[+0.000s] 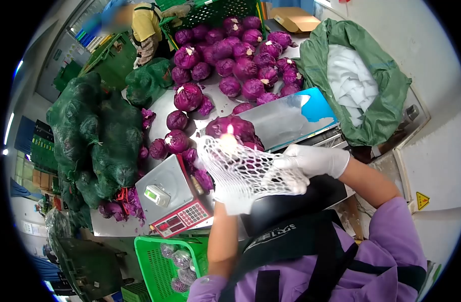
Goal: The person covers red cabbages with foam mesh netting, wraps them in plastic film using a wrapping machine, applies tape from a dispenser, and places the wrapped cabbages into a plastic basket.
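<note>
A white foam net sleeve [260, 168] is stretched out in front of my chest. My right hand [311, 160], in a white glove, is closed on its right end. My left hand [236, 200], also gloved, is at the net's left lower side, with its fingers hidden by the mesh. A red cabbage [233, 126] lies right behind the net's far edge; I cannot tell whether any of it is inside. Beside my left hand stands a red scale [182, 221] with a small white-and-green device [157, 195] on its metal plate.
Many loose red cabbages [243, 68] spill from a green crate [205, 15] at the back. Green mesh sacks [117, 141] stand left. A green bag [391, 80] of white nets is at right. Netted cabbages lie in a green basket [145, 256] below. A co-worker [145, 25] stands back left.
</note>
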A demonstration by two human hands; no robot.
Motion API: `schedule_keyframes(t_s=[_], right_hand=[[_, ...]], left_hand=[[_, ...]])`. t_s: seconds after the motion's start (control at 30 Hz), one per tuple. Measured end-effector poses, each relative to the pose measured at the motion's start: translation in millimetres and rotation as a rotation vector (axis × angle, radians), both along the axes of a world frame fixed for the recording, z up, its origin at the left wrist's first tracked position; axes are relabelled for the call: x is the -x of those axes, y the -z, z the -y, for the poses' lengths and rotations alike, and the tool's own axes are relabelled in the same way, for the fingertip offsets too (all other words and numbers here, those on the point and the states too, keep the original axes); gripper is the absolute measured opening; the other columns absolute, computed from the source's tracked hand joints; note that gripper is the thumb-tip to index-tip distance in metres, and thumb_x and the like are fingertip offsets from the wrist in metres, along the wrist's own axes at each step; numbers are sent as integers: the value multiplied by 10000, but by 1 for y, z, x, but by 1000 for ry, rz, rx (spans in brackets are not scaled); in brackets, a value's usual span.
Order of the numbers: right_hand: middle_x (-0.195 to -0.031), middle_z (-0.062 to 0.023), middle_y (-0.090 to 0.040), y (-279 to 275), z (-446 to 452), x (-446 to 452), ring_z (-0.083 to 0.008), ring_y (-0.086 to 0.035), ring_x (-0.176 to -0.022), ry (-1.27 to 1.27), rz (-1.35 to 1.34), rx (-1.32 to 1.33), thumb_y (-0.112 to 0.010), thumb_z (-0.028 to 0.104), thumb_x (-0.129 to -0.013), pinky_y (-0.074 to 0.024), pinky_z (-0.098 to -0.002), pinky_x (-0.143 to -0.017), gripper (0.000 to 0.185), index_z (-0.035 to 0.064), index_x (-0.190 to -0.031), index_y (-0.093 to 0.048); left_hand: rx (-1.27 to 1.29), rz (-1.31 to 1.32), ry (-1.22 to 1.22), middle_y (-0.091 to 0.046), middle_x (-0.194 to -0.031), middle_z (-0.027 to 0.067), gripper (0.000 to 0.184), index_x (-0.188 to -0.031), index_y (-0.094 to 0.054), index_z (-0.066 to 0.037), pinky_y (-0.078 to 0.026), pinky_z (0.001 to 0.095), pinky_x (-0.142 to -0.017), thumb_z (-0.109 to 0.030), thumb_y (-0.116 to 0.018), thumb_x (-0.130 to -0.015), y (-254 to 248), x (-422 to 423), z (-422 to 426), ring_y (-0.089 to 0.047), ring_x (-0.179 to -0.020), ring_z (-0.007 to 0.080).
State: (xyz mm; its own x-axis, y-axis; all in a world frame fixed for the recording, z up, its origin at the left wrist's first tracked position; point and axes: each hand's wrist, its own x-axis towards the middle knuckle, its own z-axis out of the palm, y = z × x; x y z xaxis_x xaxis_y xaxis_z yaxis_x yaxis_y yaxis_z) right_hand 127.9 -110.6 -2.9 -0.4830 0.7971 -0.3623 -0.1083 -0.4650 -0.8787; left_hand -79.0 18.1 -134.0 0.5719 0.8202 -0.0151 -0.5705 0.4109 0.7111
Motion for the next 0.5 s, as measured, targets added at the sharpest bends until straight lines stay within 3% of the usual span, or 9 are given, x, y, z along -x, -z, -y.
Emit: schedule_keyframes(t_s=[0.03,0.1,0.2,0.23,0.3,0.37,0.43,0.47,0.5], right_hand=[[-606,-49,-631,-1,-2,-7,-100,-567,-460,1,158,-193,-503,340,-1015,-452,-231,-444,407,-3,-1116,-699],[-760,-22,-670,-27,-13,-11,-80,-591,-616,134,154,-503,-533,225,-1012,-484,-230,-596,305,-14,-1098,-700],[-657,11,-633,-5,-46,-6,-53,-547,-507,666,-169,-532,-549,247,-1007,-422,-200,-484,291,5,-1043,-706],[-622,10,-618,0,-51,3,-52,-539,-494,834,-318,-337,-553,272,-1004,-398,-192,-469,301,12,-1008,-704],[-661,1,-637,35,-41,-18,-55,-546,-500,696,-487,-231,-564,289,-997,-412,-192,-474,307,14,-969,-698],[-685,7,-640,50,-25,-14,-49,-505,-468,784,-250,98,-624,284,-961,-380,-219,-443,283,10,-951,-695],[-729,-7,-666,71,-31,13,-62,-555,-530,984,-326,26,-654,259,-941,-428,-235,-495,252,14,-972,-704],[-818,-24,-691,114,-43,2,-78,-613,-669,940,-210,-56,-658,221,-936,-490,-249,-608,231,2,-989,-712],[-828,-27,-682,94,-47,11,-83,-610,-758,1021,-116,-159,-674,177,-919,-490,-241,-658,212,-26,-970,-710]], left_hand=[[-106,-165,-8,-484,-1434,129,508,-1451,-374,-46,-331,378,-1143,-271,-463,-1004,0,2,2,-457,-1307,217],[-420,-579,15,-485,-1434,126,514,-1459,-365,-46,-322,369,-1148,-250,-474,-1000,8,4,10,-451,-1313,215],[-899,-1072,65,-486,-1433,121,526,-1471,-351,-46,-310,356,-1156,-218,-490,-993,28,2,32,-442,-1322,212],[-867,-1009,51,-496,-1419,124,514,-1457,-368,-46,-313,366,-1153,-235,-485,-994,31,-3,36,-449,-1313,225],[-559,-662,47,-515,-1391,129,494,-1431,-401,-48,-320,387,-1146,-269,-476,-996,24,-10,43,-464,-1296,251],[-223,-300,90,-535,-1362,135,481,-1405,-434,-49,-327,408,-1140,-303,-467,-998,2,-11,51,-479,-1280,277],[-60,-119,148,-555,-1334,141,475,-1379,-467,-51,-334,429,-1134,-336,-458,-1000,-14,-13,58,-494,-1263,303],[6,-64,169,-564,-1320,143,475,-1366,-484,-51,-337,440,-1130,-353,-453,-1001,-15,-15,59,-502,-1254,316],[432,196,113,-532,-1363,131,474,-1374,-470,-59,-349,459,-1131,-367,-388,-1023,65,0,34,-473,-1286,290]])
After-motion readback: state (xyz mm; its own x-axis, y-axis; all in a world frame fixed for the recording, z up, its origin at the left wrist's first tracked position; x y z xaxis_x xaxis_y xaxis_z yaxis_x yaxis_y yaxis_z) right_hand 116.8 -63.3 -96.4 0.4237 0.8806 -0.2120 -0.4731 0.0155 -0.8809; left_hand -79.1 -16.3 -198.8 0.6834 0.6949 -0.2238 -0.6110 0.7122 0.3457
